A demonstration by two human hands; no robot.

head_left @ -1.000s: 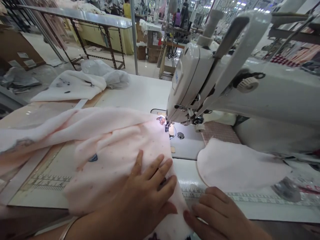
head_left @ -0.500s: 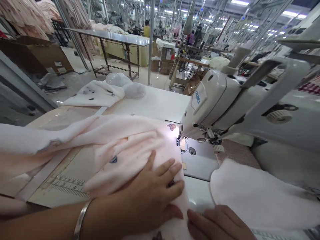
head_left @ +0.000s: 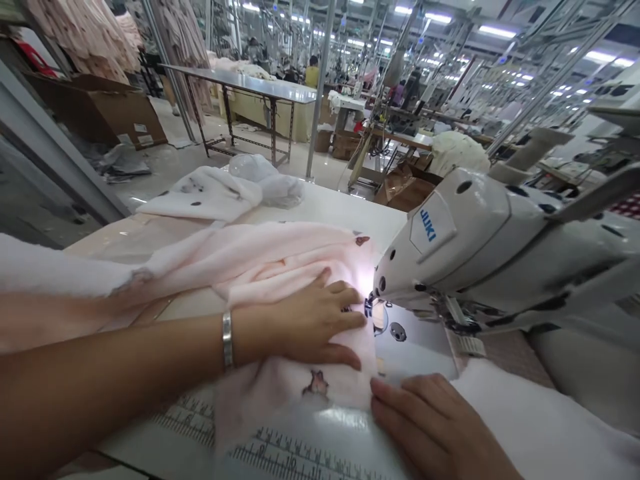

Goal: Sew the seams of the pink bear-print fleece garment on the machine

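My left hand (head_left: 305,323) lies flat with fingers stretched out on pale pink printed fabric (head_left: 260,263), its fingertips close to the lit needle (head_left: 369,305) of the white sewing machine (head_left: 480,247). My right hand (head_left: 435,427) rests on the table at the fabric's right edge, fingers together and pressed down on the edge. The fabric trails off to the left across the table. A silver bangle sits on my left wrist.
A second pale pink piece (head_left: 540,427) lies at the right under the machine arm. Folded white fabric (head_left: 205,193) and a plastic bag sit at the table's far side. Printed rulers (head_left: 280,453) mark the near table edge. Other workstations and people fill the background.
My left hand has slid the fabric forward toward the needle, and the right hand has followed along the edge. The view has risen and swung, showing more of the hall.
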